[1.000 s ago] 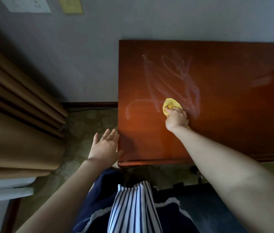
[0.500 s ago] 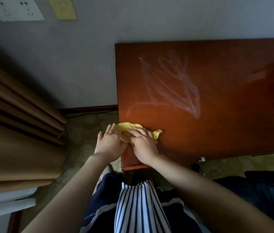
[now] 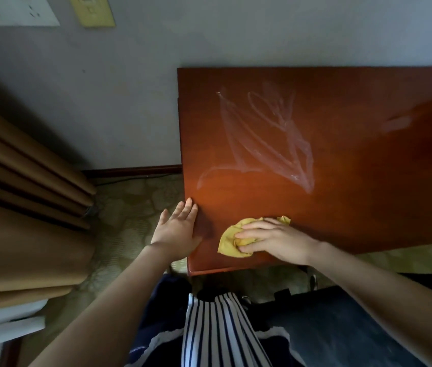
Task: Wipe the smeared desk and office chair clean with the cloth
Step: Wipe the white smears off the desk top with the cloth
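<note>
cloth point(image 3: 232, 241): soft, light, bunched; best gripped mid-wad
right hand point(image 3: 278, 241): fingers curled round it
left hand point(image 3: 177, 229): fingers straight, desk point(image 3: 342, 207) edge

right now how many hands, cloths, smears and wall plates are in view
hands: 2, left hand and right hand
cloths: 1, yellow cloth
smears: 2, large smear and small smear
wall plates: 2, white plate and yellow plate
total: 7

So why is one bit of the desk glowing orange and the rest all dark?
Head view: light pools warm orange on the desk near the left hand and cloth, with a soft shadow beside that hand; the chair below is dim and murky.
</note>
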